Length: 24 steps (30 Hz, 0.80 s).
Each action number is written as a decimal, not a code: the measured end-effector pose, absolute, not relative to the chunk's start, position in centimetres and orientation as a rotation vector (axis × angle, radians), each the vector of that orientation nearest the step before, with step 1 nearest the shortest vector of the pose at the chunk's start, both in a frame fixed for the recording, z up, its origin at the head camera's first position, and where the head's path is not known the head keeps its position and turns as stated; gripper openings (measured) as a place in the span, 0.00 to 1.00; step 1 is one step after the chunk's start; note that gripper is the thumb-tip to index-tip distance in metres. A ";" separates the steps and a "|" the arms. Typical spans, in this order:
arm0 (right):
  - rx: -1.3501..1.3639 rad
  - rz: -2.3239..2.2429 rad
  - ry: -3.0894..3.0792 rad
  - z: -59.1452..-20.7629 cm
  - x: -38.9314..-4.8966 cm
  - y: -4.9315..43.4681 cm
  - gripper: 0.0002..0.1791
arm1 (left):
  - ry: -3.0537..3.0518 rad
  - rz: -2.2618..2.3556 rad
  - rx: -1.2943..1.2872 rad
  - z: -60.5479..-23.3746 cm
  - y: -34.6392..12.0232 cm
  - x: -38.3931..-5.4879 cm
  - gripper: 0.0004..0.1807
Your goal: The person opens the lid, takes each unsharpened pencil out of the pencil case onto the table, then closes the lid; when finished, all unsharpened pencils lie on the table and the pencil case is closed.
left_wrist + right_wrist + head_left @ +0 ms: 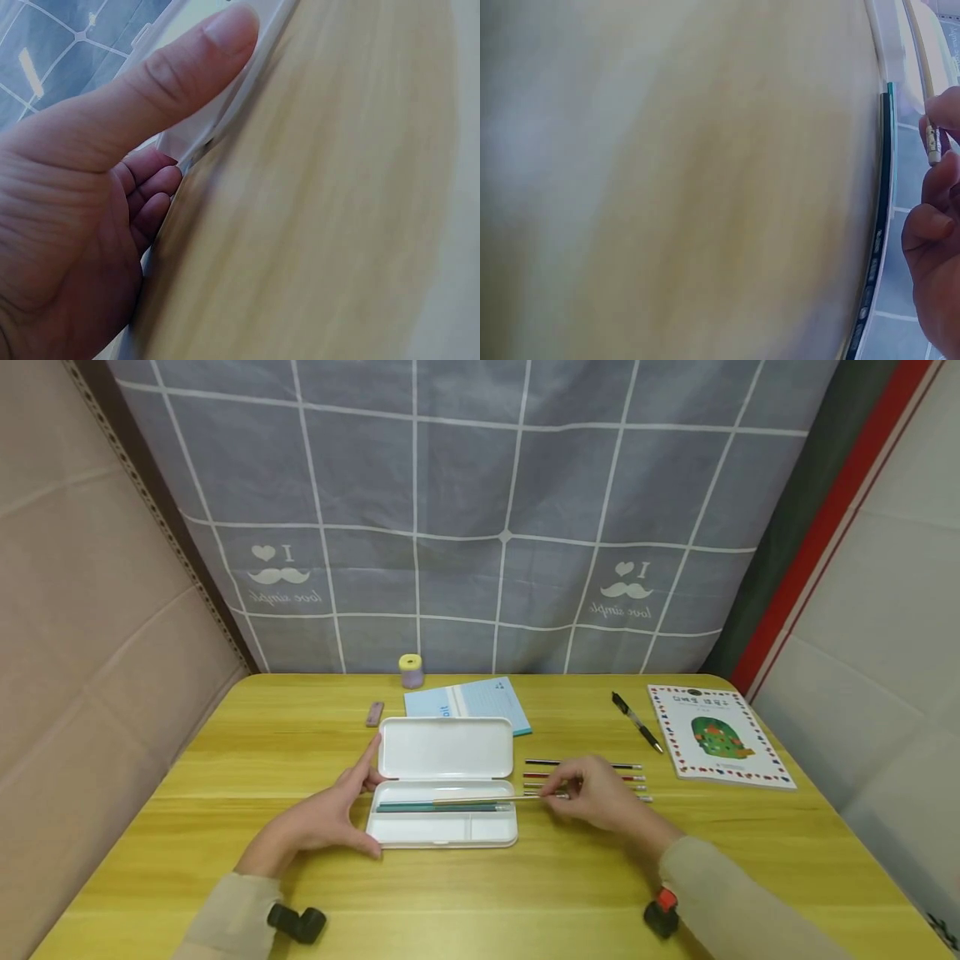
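Observation:
A white pencil case lies on the table with its lid folded back. My left hand is spread along its left side, thumb at the front corner and index finger beside the lid. In the left wrist view the thumb lies over the case's edge. Teal pencils rest in the long back compartment. My right hand pinches a light-coloured pencil near its eraser end; its far part stretches over the case. Under and beside that hand, several pencils lie in a row on the table.
Behind the case are a light blue notebook, a small eraser and a yellow-topped purple container. A black pen and a white booklet lie at the right. A grey checked cloth hangs behind the table.

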State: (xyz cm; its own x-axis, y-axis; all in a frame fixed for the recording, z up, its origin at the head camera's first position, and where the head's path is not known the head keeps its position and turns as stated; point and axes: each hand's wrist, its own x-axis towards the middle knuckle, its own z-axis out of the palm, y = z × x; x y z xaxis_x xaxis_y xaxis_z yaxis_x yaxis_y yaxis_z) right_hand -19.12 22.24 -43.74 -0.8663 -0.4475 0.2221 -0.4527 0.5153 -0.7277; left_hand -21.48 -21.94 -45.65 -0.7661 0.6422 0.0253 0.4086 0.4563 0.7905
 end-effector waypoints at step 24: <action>0.705 1.284 -2.771 -44.0 -17.5 28.6 0.04 | 2.447 1.185 0.871 -45.5 -22.1 -21.6 0.86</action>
